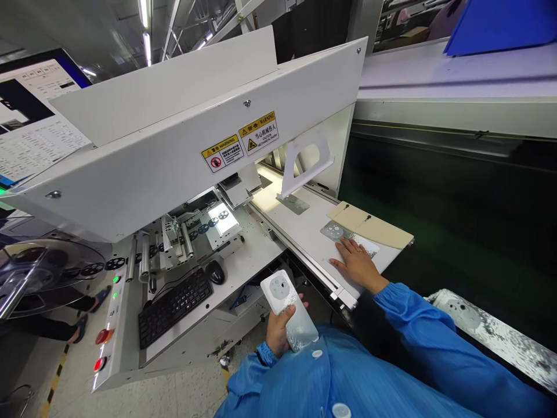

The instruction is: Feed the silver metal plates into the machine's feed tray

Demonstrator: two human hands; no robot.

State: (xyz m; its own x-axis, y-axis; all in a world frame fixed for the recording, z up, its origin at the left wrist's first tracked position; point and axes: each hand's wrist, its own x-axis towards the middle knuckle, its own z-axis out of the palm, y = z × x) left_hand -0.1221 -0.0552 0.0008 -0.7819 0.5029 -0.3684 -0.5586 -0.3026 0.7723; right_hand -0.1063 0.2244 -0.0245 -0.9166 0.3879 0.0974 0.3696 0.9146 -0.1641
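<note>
My left hand (279, 330) is wrapped round a pale phone back panel (287, 302) with a round camera area at its upper end, held in front of my body. My right hand (354, 260) lies with fingers spread on another patterned panel (334, 231) on the white conveyor (315, 235). Its fingertips touch that panel, and part of it is hidden under them. A cream guide plate (369, 225) runs beside it. Further up the conveyor lies a darker panel (296, 204), near the lit area.
A white machine cover (174, 139) with warning labels spans overhead. Left of the conveyor are a keyboard (174, 307), a mouse (214, 271) and a roller unit. A large patterned panel (500, 331) lies at the right. A person's feet show at far left.
</note>
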